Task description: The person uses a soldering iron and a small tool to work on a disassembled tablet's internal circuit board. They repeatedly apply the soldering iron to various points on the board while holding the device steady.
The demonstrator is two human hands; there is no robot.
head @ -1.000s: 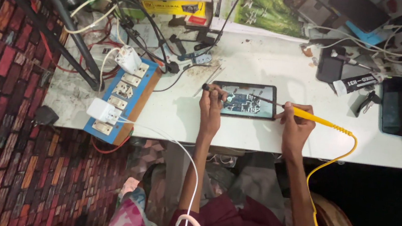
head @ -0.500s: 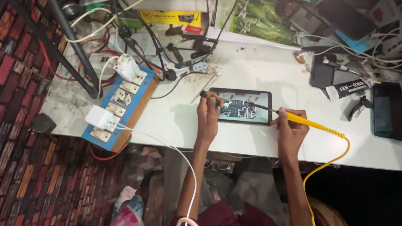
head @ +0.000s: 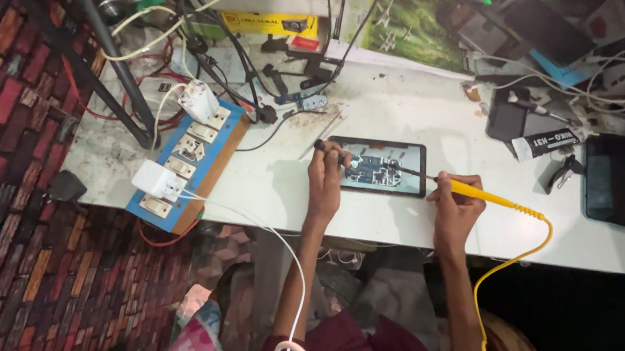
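the white worktable carries everything, with a brick-patterned floor to its left and a clutter of cables, boxes and tools along its far edge. on the table's left end lies a long blue switch-and-socket board with white plugs in it, and a dark phone lies flat well off to the right. near the middle of the table, close to the front edge, sits the opened phone, back off, its circuit board and metal shields showing. the right hand is closed around the yellow soldering iron, whose yellow cord loops down off the table edge; the tip reaches across onto the right part of the board. the left hand is pinched around a thin dark tool, probably tweezers or a probe, though it is too small to tell, and its end lies at the left part of the board. the step in hand looks like soldering work on the board. to do it well, i judge both wrists should rest on the table for steadiness, the tip should touch only the one joint and lift off quickly, and the left tool should pin the part without nudging neighbouring pieces. the cord should hang free so it cannot tug the iron.
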